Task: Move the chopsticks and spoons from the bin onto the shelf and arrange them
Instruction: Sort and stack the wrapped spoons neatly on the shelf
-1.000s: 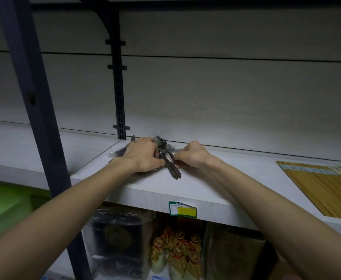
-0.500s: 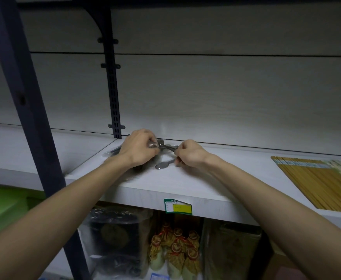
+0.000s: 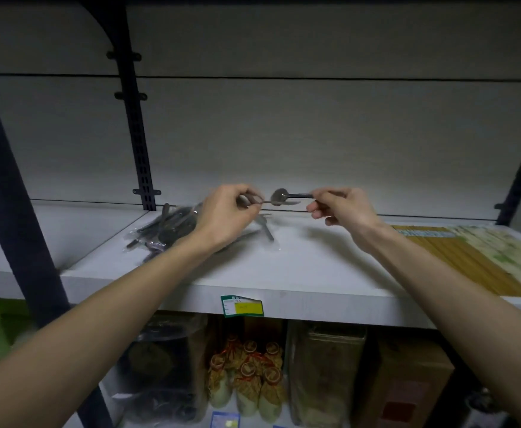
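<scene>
White shelf (image 3: 299, 273) carries packed chopsticks (image 3: 457, 257) at right and bagged spoons (image 3: 166, 227) at left. Above the board, left hand (image 3: 225, 214) pinches one spoon handle (image 3: 281, 202); right hand (image 3: 342, 208) pinches another spoon (image 3: 284, 195), fingers curled.

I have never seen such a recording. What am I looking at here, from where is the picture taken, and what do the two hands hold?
There is no machine: a person wears a camera on the head, looking forward and down at their own arms. The left hand pinches a thin utensil handle; the right hand holds a spoon by its handle, above the white shelf. On the shelf lie a clear bag of spoons, a few loose spoons and, at the right, packs of chopsticks. Below are other packaged goods.
</scene>
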### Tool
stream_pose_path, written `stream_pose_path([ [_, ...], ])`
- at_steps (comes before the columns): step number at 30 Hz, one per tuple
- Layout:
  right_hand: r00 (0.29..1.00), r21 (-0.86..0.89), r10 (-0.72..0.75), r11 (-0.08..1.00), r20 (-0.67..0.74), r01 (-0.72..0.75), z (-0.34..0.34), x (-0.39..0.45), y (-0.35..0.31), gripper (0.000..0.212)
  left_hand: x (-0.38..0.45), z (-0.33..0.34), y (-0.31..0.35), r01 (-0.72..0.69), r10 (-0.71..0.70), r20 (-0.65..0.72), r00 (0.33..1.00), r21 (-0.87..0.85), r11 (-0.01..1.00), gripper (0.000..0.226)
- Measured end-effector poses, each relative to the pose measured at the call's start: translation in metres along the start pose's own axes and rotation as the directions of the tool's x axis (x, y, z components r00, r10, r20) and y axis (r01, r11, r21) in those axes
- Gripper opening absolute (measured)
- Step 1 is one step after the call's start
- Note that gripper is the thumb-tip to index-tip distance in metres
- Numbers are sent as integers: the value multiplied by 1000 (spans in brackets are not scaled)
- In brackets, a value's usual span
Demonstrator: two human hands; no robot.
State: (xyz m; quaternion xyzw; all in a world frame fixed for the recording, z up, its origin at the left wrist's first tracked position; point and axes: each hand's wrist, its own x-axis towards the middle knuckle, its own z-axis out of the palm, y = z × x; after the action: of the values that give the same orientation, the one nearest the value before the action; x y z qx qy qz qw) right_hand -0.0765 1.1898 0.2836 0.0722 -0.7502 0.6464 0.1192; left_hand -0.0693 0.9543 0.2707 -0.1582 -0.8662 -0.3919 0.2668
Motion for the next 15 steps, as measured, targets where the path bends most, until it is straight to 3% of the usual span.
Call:
stream_pose_path([
  [4,994,50,-8,999,-106,14,-36,-3,7,14,-14,31,12,-174,137,144,980,280,944,26],
  [8,987,52,-13,998,-163,22,-60,-3,7,18,-22,56,21,-358,227,302,926,517,778,30],
  [15,993,-4,-10,1000,-117,9,-70,-8,10,20,-22,64,21,-313,157,320,934,526,791,28],
])
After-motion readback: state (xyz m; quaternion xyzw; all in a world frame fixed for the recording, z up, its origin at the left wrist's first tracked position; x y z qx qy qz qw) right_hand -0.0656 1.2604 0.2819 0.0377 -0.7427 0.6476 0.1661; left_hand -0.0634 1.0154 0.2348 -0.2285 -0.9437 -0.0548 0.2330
